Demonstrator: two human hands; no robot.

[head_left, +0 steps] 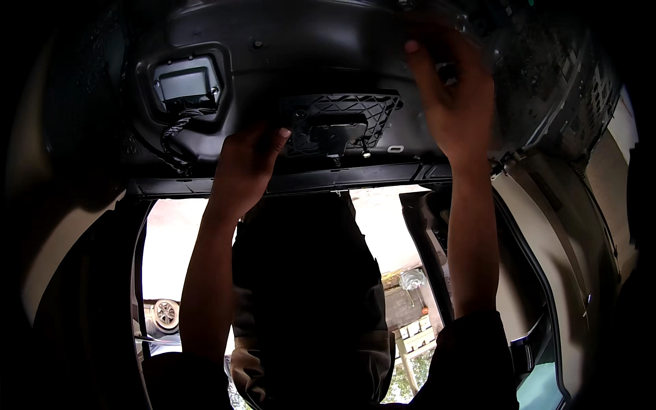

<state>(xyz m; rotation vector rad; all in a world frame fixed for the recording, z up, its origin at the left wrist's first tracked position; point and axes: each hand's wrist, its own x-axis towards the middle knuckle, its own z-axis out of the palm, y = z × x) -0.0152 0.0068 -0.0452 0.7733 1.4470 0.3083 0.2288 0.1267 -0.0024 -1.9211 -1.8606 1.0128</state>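
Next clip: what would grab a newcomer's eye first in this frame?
Two bare hands reach up against a dark moulded panel overhead: the left hand touches a black lattice bracket at centre, the right hand presses flat further right. At upper left sits a rectangular grey module with a wrapped cable hanging from it. Below, bright daylight frames a dark seat back.

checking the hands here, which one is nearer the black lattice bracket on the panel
Left. The left hand touches the lattice bracket at its left end; the right hand is up on the dark panel, off its right end.
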